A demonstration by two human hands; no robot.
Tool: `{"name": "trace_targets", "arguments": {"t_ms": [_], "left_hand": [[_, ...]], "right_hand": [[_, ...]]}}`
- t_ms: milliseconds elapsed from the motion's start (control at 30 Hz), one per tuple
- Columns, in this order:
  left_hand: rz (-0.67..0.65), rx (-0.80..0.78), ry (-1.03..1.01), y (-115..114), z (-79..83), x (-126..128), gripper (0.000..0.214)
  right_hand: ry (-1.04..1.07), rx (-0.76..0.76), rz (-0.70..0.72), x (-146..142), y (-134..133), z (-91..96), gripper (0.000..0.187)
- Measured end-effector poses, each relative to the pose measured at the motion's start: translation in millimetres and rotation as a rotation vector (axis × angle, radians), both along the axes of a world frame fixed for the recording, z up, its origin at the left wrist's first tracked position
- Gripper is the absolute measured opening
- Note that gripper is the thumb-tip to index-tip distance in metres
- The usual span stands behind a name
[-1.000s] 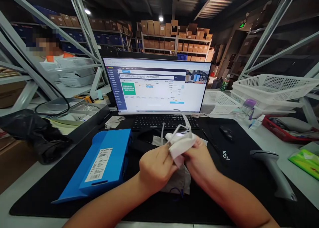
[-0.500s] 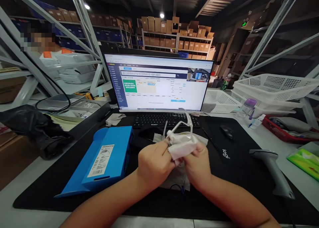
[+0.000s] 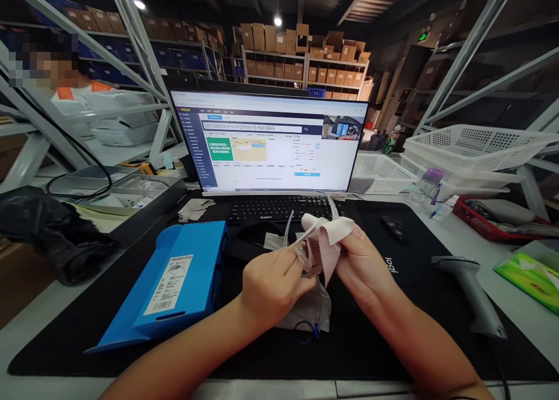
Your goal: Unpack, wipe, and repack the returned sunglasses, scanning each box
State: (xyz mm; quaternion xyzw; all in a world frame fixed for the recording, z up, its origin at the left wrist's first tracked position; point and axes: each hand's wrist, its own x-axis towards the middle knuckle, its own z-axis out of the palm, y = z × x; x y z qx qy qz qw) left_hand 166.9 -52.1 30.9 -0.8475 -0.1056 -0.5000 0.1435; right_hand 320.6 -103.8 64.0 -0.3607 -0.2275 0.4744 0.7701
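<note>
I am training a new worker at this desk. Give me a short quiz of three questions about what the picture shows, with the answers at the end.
1. True or false: the left hand grips the clear glasses.
2. What does the right hand hold?
A) a mouse
B) the pale cloth
C) a scanner
3. Fill in the missing word: the blue box lies on the black mat, on the person's ____ side.

Key: 1 true; 2 B; 3 left.
</note>
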Motion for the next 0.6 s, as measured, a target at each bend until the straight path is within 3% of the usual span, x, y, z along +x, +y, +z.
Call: {"name": "trace_targets", "arguments": {"t_ms": [133,233,300,367,467,600], "left_hand": [[0.071,-0.07,0.02,4,6.3,-8,0.028],[0.075,-0.119,0.009,8,9.3,-13,0.027],[0.065,-0.145,-0.001,9,10.2,-13,0.027],[0.052,-0.144,-0.006,7,10.4,-11,0.024],[0.031,-0.062,-0.019,4,8.3,-6,0.016],[-0.036,0.075,-0.045,0,1.7,1,0.014]], "right_hand": [[-0.264,0.065,-0.108,-24,-2,-23.8,0.027],[-0.589,0.093,-0.221,-39,-9,-38.3,0.05],[-0.675,0.107,-0.273,-40,-12,-40.2,0.055],[-0.587,0.074,-0.199,-34,-12,-34.3,0.046],[-0.262,0.017,-0.028,-15,-8,-15.0,0.018],[-0.004,-0.017,0.041,5,-4,7.1,0.02]]}}
